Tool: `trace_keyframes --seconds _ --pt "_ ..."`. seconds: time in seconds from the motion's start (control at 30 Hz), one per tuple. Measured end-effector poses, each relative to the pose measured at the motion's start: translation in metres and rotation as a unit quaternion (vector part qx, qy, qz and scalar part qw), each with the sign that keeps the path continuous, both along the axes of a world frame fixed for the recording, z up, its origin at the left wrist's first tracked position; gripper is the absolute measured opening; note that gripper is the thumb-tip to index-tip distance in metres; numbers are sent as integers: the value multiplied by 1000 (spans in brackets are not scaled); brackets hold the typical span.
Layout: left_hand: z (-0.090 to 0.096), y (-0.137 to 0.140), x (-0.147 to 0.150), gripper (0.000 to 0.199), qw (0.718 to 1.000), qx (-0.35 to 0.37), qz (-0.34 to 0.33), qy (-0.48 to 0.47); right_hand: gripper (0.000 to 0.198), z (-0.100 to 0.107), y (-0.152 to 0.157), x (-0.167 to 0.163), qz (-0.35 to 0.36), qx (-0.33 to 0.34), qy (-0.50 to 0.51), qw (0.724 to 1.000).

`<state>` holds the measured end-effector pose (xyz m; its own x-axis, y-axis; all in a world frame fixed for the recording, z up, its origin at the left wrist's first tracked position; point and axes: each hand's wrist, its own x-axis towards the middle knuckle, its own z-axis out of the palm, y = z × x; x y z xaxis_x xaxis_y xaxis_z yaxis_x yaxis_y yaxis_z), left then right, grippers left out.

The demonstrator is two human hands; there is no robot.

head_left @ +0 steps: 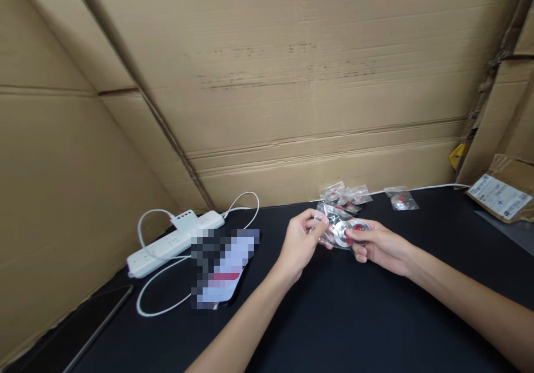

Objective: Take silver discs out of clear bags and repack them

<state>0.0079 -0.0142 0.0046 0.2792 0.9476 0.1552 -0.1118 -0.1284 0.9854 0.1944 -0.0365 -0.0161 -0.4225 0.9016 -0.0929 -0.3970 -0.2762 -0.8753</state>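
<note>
- The left hand [302,240] pinches a clear plastic bag [331,215] between thumb and fingers, well above the near edge of the view.
- The right hand [377,245] grips two shiny metal discs [342,234] with red parts at their centres, its thumb lying over them; whether the discs sit inside the bag or against it, I cannot tell.
- Bag and discs meet between the two hands, just in front of a small heap of bagged pieces [336,194] at the back of the black worktop [354,323].
- One more bagged disc [400,200] lies apart, to the right of the heap — it too shows red at its centre.
- On the left rests a white power strip [156,255], with a white cable [144,305] looping beside it and a pixelated phone [229,267] near it.
- At far right stands a cardboard box [515,170] bearing a white label — cardboard panels [292,100] rise behind the worktop.
</note>
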Motion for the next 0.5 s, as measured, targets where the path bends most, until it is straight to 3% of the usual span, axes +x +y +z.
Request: trace_keyframes --seconds 0.3,0.5 --pt "1 16 -17 27 991 -66 81 -79 26 -1 7 7 -64 -31 30 997" --pt "-4 25 -23 20 984 -67 163 15 17 -1 11 14 -108 -56 53 991"
